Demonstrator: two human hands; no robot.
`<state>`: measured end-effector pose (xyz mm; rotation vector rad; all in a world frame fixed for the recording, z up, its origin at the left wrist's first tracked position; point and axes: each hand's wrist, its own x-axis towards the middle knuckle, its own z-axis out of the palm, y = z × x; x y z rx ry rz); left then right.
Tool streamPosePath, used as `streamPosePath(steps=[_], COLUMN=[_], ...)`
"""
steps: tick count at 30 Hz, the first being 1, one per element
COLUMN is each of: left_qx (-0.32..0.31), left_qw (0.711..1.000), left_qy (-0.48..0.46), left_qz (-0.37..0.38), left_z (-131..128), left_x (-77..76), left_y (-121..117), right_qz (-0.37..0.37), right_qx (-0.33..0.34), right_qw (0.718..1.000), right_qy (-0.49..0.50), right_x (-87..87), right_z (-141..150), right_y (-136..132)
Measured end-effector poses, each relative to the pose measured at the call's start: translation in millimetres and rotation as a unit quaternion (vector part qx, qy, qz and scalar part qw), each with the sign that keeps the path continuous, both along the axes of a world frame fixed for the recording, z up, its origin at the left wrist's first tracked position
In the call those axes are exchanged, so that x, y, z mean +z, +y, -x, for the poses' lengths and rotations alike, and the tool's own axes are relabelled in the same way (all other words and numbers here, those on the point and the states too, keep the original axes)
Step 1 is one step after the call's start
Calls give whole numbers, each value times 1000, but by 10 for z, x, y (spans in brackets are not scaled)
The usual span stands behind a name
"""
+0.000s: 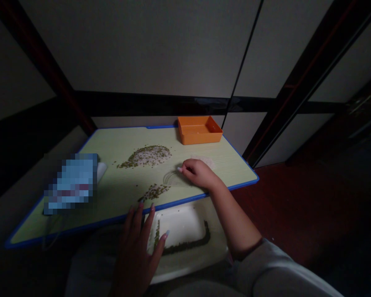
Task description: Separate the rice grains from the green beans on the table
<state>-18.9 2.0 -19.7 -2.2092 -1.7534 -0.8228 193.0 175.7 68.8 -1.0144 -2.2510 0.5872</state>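
Ahead of the spread left grip [137,243], green-and-white grains [155,192] were judged light, hard, best pinched singly; whether the curled right grip [181,168] pinched anything couldn't be told.

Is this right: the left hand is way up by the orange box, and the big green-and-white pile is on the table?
Not quite: the head view shows the left hand at the table's near edge, by the small greenish pile. The big green-and-white pile is on the table.
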Motion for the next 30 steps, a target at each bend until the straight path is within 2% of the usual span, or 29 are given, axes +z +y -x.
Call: streamPosePath(steps=[10,17,20,24,30], left_qx=[-2,-1,-2,0,-2], left_qw=[1000,1000,1000,1000,1000], left_qy=[0,-4,-6,-4,-10], left_qz=[2,2,5,1,-4], left_z=[-1,-8,-5,-4,-10], left_x=[0,15,17,9,15], left_y=[24,23,17,18,27], right_qz=[-1,-13,-41,-67,-35], right_qx=[-11,1,-53,-169,-299], right_qw=[1000,999,993,969,929], right_qy=[12,-44,-101,-170,-217], right_x=[14,18,36,60,80], right_z=[-8,-24,-22,-26,-46], right_y=[-10,-4,-10,-2,21])
